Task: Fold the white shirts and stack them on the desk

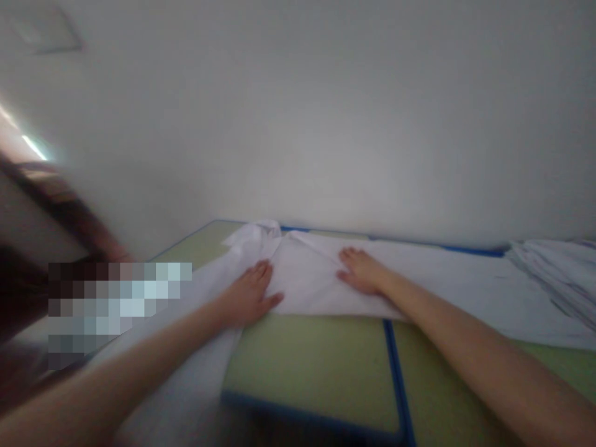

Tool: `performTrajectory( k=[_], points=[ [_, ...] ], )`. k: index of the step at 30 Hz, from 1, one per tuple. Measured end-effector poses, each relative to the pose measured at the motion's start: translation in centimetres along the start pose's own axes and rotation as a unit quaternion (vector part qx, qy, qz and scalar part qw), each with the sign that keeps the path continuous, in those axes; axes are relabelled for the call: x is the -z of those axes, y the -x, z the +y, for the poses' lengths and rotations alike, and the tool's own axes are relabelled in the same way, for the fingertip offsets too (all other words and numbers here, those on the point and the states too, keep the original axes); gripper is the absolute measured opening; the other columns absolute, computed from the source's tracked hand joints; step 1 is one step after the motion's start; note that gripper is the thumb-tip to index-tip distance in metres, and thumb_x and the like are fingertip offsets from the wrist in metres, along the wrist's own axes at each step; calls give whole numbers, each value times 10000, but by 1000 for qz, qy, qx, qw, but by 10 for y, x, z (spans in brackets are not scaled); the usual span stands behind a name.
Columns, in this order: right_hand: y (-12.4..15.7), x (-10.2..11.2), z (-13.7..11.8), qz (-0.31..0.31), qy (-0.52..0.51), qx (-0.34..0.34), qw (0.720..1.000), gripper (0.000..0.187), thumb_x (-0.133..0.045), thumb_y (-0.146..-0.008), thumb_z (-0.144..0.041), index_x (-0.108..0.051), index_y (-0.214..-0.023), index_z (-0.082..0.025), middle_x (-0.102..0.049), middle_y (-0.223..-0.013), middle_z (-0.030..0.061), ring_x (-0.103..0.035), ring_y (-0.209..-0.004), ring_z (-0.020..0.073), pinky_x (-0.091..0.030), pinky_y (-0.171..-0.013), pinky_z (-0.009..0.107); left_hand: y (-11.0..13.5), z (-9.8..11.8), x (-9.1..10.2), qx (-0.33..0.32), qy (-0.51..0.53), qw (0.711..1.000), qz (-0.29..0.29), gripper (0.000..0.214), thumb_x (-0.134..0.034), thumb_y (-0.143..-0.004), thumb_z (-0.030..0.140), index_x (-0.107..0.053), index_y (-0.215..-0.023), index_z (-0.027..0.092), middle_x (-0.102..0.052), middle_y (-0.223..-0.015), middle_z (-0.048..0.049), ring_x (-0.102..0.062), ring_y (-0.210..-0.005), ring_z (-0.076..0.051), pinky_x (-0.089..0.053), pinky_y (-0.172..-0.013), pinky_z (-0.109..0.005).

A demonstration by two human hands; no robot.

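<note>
A white cloth garment [307, 273] lies spread on a green mat with blue borders [316, 366]. My left hand [249, 296] rests flat on the cloth's left part, fingers stretched out. My right hand [361, 272] presses flat on the cloth a little to the right, fingers pointing left. Both hands hold nothing. The cloth hangs over the mat's left edge toward me.
A pile of white fabric [559, 273] lies at the far right. A plain white wall [326, 124] rises just behind the mat. At the left is a blurred dark shape [56, 211] and a pixelated patch.
</note>
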State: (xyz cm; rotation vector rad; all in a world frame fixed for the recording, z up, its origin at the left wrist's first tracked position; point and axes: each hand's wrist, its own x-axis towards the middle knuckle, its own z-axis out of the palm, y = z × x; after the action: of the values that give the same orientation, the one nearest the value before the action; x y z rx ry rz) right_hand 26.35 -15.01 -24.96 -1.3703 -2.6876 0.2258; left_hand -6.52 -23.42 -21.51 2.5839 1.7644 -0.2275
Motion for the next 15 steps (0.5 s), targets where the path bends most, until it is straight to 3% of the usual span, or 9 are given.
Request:
performTrajectory(
  k=[4, 8, 11, 13, 15],
  points=[
    [-6, -9, 18, -1, -30, -8, 1000, 772, -209, -883, -619, -227, -1458, -103, -176, -1501, 121, -161, -1387, 250, -132, -1131, 405, 1, -13, 13, -16, -5, 999, -32, 732, -274, -899, 495, -237, -1423, -16, -162, -1478, -224, -152, -1383, -279, -178, -1117, -398],
    [25, 3, 86, 32, -27, -68, 997, 686, -226, -907, -550, -266, -1448, -131, -221, -1492, 99, -199, -1379, 231, -177, -1128, 393, -3, -7, 31, -23, -27, 999, -41, 713, -366, -869, 407, -253, -1403, -51, -186, -1460, -261, -193, -1373, -286, -183, -1113, -389],
    [83, 9, 158, 59, 11, -166, 984, 648, -233, -906, -532, -344, -1415, -147, -297, -1467, 97, -257, -1359, 237, -206, -1124, 385, -22, 34, 47, -87, -14, 996, -18, 741, -288, -889, 485, -214, -1425, -21, -147, -1484, -228, -140, -1389, -266, -139, -1124, -369],
    [135, 8, 201, 59, 29, -216, 974, 613, -247, -900, -529, -395, -1387, -187, -341, -1448, 83, -273, -1351, 248, -229, -1114, 413, -45, 78, 55, -132, 17, 991, -12, 783, -237, -884, 562, -188, -1440, 12, -133, -1499, -195, -124, -1394, -249, -131, -1125, -344],
    [187, 4, 231, 53, 45, -269, 961, 641, -252, -888, -544, -405, -1379, -160, -340, -1445, 110, -274, -1348, 272, -244, -1102, 445, -74, 131, 58, -193, 47, 980, -7, 820, -230, -868, 606, -175, -1445, 25, -119, -1506, -178, -110, -1397, -241, -126, -1124, -327]
  ],
)
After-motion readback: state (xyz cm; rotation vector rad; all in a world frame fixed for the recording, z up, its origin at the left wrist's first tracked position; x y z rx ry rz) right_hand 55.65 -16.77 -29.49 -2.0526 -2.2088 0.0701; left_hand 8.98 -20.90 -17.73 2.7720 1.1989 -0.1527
